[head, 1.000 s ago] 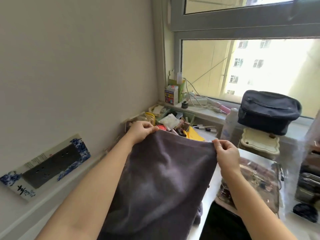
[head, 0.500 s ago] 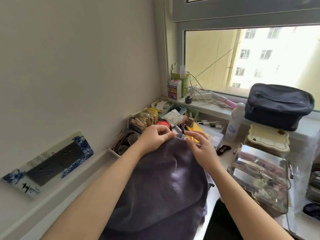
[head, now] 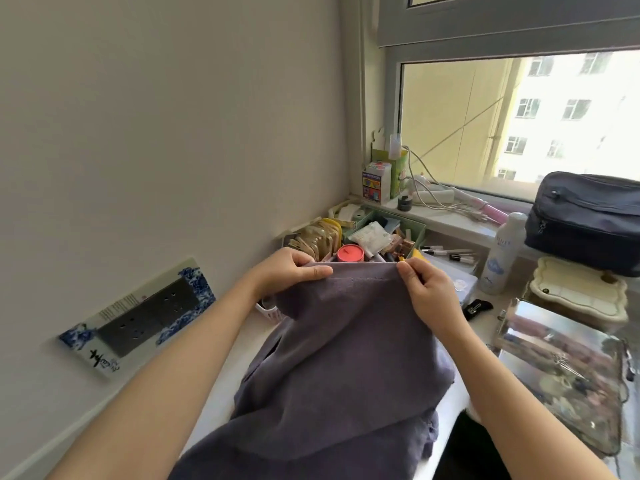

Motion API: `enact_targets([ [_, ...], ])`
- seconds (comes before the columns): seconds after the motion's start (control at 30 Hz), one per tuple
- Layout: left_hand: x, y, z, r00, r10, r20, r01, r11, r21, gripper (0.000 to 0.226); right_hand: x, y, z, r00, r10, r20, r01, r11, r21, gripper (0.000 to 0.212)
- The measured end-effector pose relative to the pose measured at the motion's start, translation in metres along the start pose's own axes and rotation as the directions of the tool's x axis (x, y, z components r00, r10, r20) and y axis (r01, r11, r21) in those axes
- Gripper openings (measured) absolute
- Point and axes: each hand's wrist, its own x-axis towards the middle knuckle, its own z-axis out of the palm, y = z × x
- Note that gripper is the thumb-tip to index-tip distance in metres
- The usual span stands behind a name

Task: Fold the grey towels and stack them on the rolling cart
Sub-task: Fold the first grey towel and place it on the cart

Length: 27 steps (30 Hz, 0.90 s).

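Note:
A dark grey towel [head: 346, 348] hangs in front of me, folded over on itself, and drapes down towards the bottom of the view. My left hand [head: 294, 268] pinches its top edge at the left corner. My right hand [head: 426, 289] pinches the same edge at the right corner. The two hands are a short span apart, and the edge runs level between them. More grey cloth [head: 426, 434] bunches below the hanging part. No rolling cart is in view.
A cluttered white desk [head: 464, 407] runs under the window: a red-lidded jar [head: 350, 253], a green organiser [head: 388, 233], a white bottle [head: 502, 254], a dark zip bag [head: 585, 216], a cream box [head: 578, 292], a clear pouch [head: 561, 365]. A socket plate [head: 145, 317] is on the left wall.
My hands spread the towel wide, came together at its top edge, then parted again to a shorter span with the towel doubled. The view has tilted down.

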Motion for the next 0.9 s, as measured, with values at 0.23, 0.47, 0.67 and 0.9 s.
enact_targets([
  [0.23, 0.006, -0.007, -0.039, 0.979, -0.043, -0.198, 0.029, 0.997, -0.071, 0.023, 0.002, -0.01, -0.007, 0.984, 0.043, 0.174, -0.019, 0.99, -0.136, 0.031],
  [0.47, 0.026, 0.009, -0.055, 0.807, -0.082, -0.585, 0.109, 0.994, 0.011, 0.033, 0.009, -0.01, -0.023, 0.959, 0.101, 0.265, -0.042, 0.974, -0.222, 0.044],
  [0.67, 0.017, 0.008, -0.06, 0.76, -0.175, -0.626, 0.147, 0.984, -0.097, 0.028, 0.004, -0.039, -0.024, 0.987, 0.035, 0.155, -0.02, 0.995, -0.102, 0.039],
  [0.9, -0.054, -0.035, -0.076, 0.753, -0.457, -0.473, 0.049, 0.757, -0.652, 0.03, -0.045, -0.096, 0.021, 0.932, 0.063, 0.357, -0.112, 0.987, 0.119, 0.034],
])
